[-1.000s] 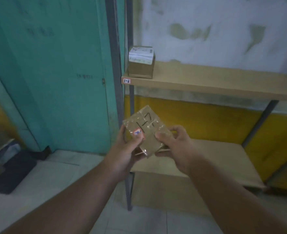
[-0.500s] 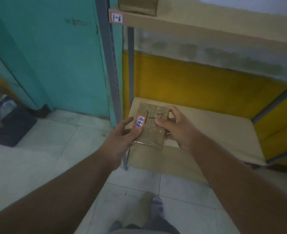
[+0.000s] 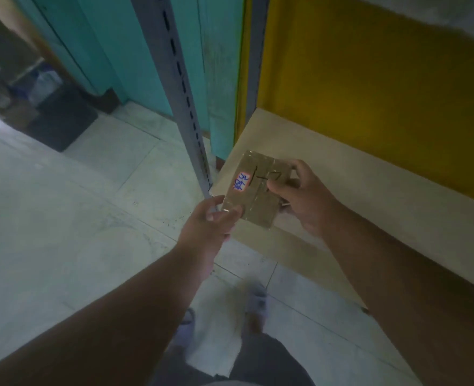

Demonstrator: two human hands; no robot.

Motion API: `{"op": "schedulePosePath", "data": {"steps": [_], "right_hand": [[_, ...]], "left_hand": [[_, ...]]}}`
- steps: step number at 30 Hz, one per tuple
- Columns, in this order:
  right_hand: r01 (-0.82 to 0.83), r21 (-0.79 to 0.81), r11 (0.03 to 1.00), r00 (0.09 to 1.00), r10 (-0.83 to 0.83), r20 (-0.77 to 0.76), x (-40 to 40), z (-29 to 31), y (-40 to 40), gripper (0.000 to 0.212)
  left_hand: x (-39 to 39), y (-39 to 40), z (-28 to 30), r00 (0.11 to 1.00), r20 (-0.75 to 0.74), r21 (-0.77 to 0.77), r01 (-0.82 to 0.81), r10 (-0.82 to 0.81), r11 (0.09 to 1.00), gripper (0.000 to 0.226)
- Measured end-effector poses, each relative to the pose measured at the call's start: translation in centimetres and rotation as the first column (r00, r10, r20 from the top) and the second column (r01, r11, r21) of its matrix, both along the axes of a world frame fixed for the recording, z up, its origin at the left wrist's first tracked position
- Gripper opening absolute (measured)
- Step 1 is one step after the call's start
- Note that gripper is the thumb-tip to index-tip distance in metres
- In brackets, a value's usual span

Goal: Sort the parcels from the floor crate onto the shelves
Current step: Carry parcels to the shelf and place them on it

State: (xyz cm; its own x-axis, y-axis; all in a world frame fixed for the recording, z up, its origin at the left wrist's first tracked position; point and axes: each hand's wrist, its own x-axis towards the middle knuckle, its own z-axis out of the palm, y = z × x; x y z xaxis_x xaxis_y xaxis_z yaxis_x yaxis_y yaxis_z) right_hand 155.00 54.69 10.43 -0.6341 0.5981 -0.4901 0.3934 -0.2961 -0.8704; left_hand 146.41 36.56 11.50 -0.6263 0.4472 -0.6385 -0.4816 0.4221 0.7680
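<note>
The left hand [image 3: 210, 218] pinches the near-left corner of the flat brown cardboard parcel wrapped in glossy tape [image 3: 254, 188], and the right hand [image 3: 304, 195] grips its right edge, above the front-left corner of the low pale wooden shelf [image 3: 327, 174]. I think 1 risk is that the smooth tape slips between the fingers and the parcel falls on the pale tiled floor [image 3: 77, 207].

One taped parcel [image 3: 254, 188], two hands (left [image 3: 210, 227], right [image 3: 305, 196]), one low shelf board [image 3: 369, 190], one slotted upright [image 3: 182, 87].
</note>
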Motion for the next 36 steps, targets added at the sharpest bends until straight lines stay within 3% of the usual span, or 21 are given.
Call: {"op": "schedulePosePath", "data": {"steps": [4, 10, 14, 19, 23, 26, 36], "right_hand": [[0.015, 0.031, 0.999, 1.0, -0.015, 0.006, -3.3, -2.5, 2.4, 0.037], [0.0, 0.041, 0.999, 0.998, -0.002, 0.057, -6.3, -6.1, 2.9, 0.046], [0.019, 0.109, 0.994, 0.994, -0.03, 0.104, -6.8, -7.0, 3.3, 0.053], [0.029, 0.223, 0.974, 0.985, -0.066, 0.159, -6.7, -7.7, 3.9, 0.044], [-0.142, 0.524, 0.84, 0.94, -0.052, 0.337, -6.3, -7.5, 4.1, 0.056], [-0.243, 0.647, 0.723, 0.908, -0.066, 0.414, -6.1, -6.0, 3.2, 0.064], [-0.351, 0.703, 0.619, 0.931, 0.148, 0.334, -2.9, 4.7, -9.1, 0.059]], "left_hand": [[-1.3, 0.6, -2.5, 0.998, -0.069, -0.082, -0.019, 0.013, 0.996, 0.054], [-2.7, -0.8, -4.8, 0.969, -0.228, -0.239, 0.033, -0.09, 0.971, 0.048], [-3.3, -1.1, -5.6, 0.962, -0.241, -0.256, 0.066, -0.13, 0.964, 0.046], [-3.4, 0.0, -5.9, 0.947, -0.27, -0.261, 0.1, -0.172, 0.96, 0.048], [-2.9, 0.9, -6.1, 0.947, -0.264, -0.238, 0.119, -0.183, 0.964, 0.046], [-2.2, 0.8, -5.4, 0.945, -0.271, -0.223, 0.124, -0.184, 0.967, 0.046], [-2.5, -7.8, 1.2, 0.905, -0.375, -0.189, 0.135, -0.198, 0.973, 0.043]]}}
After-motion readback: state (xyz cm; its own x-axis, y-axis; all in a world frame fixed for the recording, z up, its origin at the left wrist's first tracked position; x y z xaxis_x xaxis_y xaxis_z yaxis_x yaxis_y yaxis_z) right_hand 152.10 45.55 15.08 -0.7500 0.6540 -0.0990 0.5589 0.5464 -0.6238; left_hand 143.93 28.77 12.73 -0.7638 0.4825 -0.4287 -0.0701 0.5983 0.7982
